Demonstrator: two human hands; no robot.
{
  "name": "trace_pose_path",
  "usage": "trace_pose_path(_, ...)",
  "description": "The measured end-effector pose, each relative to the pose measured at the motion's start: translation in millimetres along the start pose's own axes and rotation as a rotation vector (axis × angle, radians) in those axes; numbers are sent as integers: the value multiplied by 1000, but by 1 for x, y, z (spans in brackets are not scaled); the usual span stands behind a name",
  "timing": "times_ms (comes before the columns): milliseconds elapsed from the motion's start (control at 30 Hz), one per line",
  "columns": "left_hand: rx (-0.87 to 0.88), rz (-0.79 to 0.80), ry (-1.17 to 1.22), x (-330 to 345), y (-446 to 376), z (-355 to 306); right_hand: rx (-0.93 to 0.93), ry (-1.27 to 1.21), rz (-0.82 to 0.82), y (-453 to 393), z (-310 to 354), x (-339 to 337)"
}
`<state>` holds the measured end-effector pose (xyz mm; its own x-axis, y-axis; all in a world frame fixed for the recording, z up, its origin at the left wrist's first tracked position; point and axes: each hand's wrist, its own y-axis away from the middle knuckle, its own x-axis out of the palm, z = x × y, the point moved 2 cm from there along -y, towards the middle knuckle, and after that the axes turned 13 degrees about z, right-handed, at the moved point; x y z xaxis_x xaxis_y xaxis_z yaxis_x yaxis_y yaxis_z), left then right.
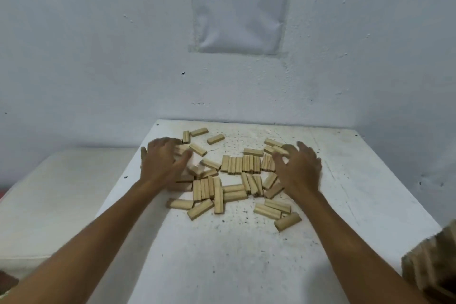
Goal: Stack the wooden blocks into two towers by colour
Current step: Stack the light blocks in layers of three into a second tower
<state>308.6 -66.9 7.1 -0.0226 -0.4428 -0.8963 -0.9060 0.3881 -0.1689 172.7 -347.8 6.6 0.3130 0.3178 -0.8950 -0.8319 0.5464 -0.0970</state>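
Several light wooden blocks (232, 177) lie scattered flat over the white table (234, 254), some in tight side-by-side rows (243, 164), others loose at odd angles. They all look the same pale tan; no colour difference shows. My left hand (162, 163) hovers over the left edge of the pile with fingers spread, covering a few blocks. Over the right edge of the pile, my right hand (299, 168) is spread, fingers apart. Neither hand grips a block.
The table stands against a white wall with a printed sheet (243, 5) taped above. A lower white surface (49, 200) lies to the left. A blurred stack of wooden blocks (434, 264) stands at the table's near right edge.
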Motion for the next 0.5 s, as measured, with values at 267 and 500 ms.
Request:
trace_pose_path(267, -29, 385, -47, 23, -83, 4, 227, 147, 408, -72, 1, 28)
trace_pose_path(500, 237, 425, -100, 36, -65, -25, -144, 138, 483, -57, 47, 39)
